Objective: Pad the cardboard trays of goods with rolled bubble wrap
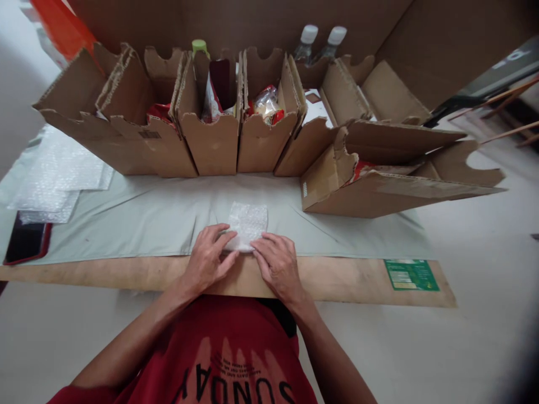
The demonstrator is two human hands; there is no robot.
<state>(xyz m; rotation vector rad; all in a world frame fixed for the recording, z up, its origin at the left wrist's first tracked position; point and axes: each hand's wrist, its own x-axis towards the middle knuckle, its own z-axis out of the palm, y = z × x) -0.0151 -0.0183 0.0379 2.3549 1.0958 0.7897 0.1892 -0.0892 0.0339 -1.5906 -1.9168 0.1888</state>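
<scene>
A small piece of bubble wrap (249, 219), apparently folded, lies near the front of the cloth-covered table. My left hand (210, 255) holds its lower left edge, fingers bent over it and thumb at the near side. At the lower right corner my right hand (278, 264) grips the same piece between fingers and thumb. Whether something is wrapped inside cannot be seen. The far part of the piece rests flat between and beyond my fingertips.
Several cardboard bins (213, 143) stand in a row behind, some holding packets. Another cardboard bin (379, 193) sits crosswise at right. Bubble wrap sheets (59, 168) and a phone (27, 238) lie at left. A green label (410, 275) is on the wooden front edge (337, 278).
</scene>
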